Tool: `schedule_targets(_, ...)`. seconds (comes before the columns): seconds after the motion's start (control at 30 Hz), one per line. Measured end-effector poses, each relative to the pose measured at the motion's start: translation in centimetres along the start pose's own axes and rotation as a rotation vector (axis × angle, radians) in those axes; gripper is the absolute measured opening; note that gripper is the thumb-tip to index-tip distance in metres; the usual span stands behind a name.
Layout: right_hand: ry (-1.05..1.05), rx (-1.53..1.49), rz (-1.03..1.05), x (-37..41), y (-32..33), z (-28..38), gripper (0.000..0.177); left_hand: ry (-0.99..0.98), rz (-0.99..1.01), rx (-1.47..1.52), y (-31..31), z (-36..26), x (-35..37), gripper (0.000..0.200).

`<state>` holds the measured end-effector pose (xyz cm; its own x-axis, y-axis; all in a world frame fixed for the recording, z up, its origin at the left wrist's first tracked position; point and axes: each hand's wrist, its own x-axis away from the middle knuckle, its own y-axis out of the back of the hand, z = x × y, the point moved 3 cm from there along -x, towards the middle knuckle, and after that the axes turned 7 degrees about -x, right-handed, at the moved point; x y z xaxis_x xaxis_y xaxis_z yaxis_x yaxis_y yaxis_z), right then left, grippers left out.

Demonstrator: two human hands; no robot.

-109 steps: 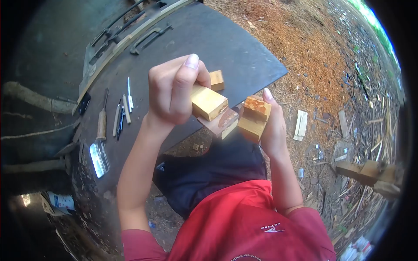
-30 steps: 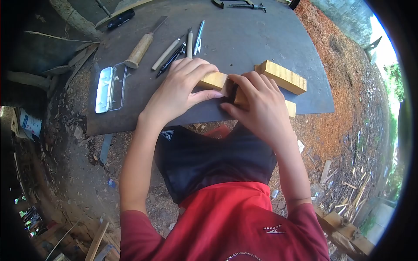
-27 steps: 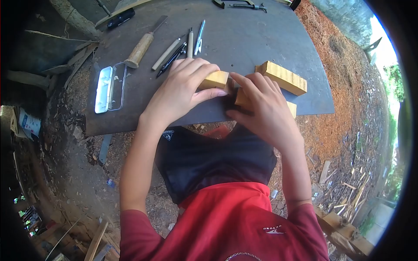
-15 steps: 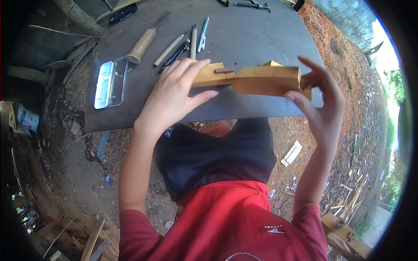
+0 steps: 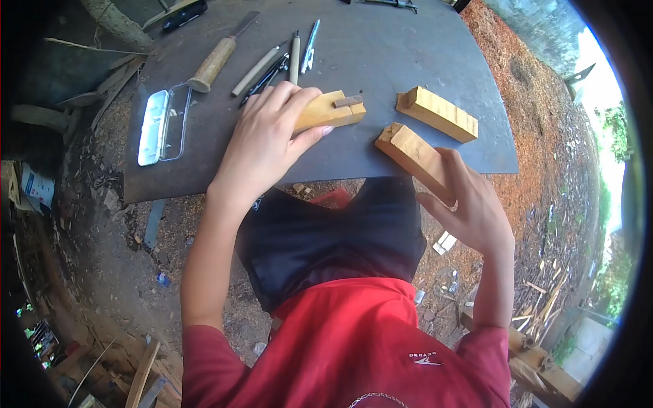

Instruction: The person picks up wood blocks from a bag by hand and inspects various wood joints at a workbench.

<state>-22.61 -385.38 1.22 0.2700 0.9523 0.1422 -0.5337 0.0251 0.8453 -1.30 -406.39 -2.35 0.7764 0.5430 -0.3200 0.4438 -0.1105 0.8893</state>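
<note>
My left hand (image 5: 269, 132) is closed around a yellowish wooden block (image 5: 320, 114) on the dark tabletop, thumb along its near side. A small dark brown wooden strip (image 5: 348, 102) sits on that block's right end. My right hand (image 5: 473, 207) grips the near end of a second wooden block (image 5: 411, 156), which slants over the table's front edge. Its far end points up and left, apart from the left block. Just beyond it, a third wooden block (image 5: 442, 117) lies on the table, touched by neither hand.
The dark table (image 5: 224, 149) also bears a wooden-handled chisel (image 5: 215, 62), an open white case with a clear lid (image 5: 154, 129), several pen-like tools (image 5: 260, 68) and a clamp (image 5: 393, 5). Wood shavings (image 5: 524, 75) cover the ground at right.
My right hand has moved its block away from the left one, nearer my body, and turned it. The third block now shows fully. My left hand stays on its block, which has tilted slightly.
</note>
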Motion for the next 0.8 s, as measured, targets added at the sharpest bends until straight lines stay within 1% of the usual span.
schedule_targets(0.07,-0.114,-0.032,0.097,-0.2,0.3,0.0,0.049,-0.008,0.011,-0.001,0.2,-0.5,0.2,0.047)
schedule_targets(0.17,-0.040,-0.102,0.075,-0.4,-0.1,-1.5,0.047,-0.033,0.013,-0.010,0.2,-0.9,0.4,0.046)
schedule_targets(0.2,-0.043,-0.105,0.066,-0.3,0.1,-1.6,0.044,-0.041,0.011,-0.008,0.2,-0.9,0.4,0.045)
schedule_targets(0.3,-0.256,-0.643,0.293,-0.8,-0.2,-2.7,0.041,-0.047,0.001,-0.009,0.1,-1.1,0.5,0.044)
schedule_targets(0.33,-0.220,-0.662,0.315,-1.1,-0.4,-3.9,0.042,-0.050,0.006,0.003,0.1,-1.3,0.5,0.044)
schedule_targets(0.4,-0.323,-0.754,0.254,-0.4,-0.7,-3.8,0.043,-0.058,0.014,0.004,0.1,-1.5,0.6,0.044)
schedule_targets(0.47,-0.388,-0.948,0.270,-0.1,-1.2,-3.8,0.043,-0.055,0.022,0.011,0.0,-1.7,0.6,0.044)
schedule_targets(0.57,-0.266,-0.988,0.397,0.0,-1.2,-3.9,0.046,-0.047,0.029,0.028,0.0,-1.7,0.7,0.045)
schedule_targets(0.67,-0.171,-1.099,0.458,-0.1,-2.0,-4.6,0.053,-0.043,0.029,0.032,0.0,-1.5,0.8,0.045)
schedule_targets(0.77,-0.155,-1.231,0.475,0.2,-2.8,-4.8,0.060,-0.049,0.038,0.021,0.0,-1.8,0.9,0.045)
schedule_targets(0.8,-0.159,-1.297,0.486,0.4,-3.1,-4.7,0.065,-0.055,0.040,0.011,0.0,-1.9,0.9,0.045)
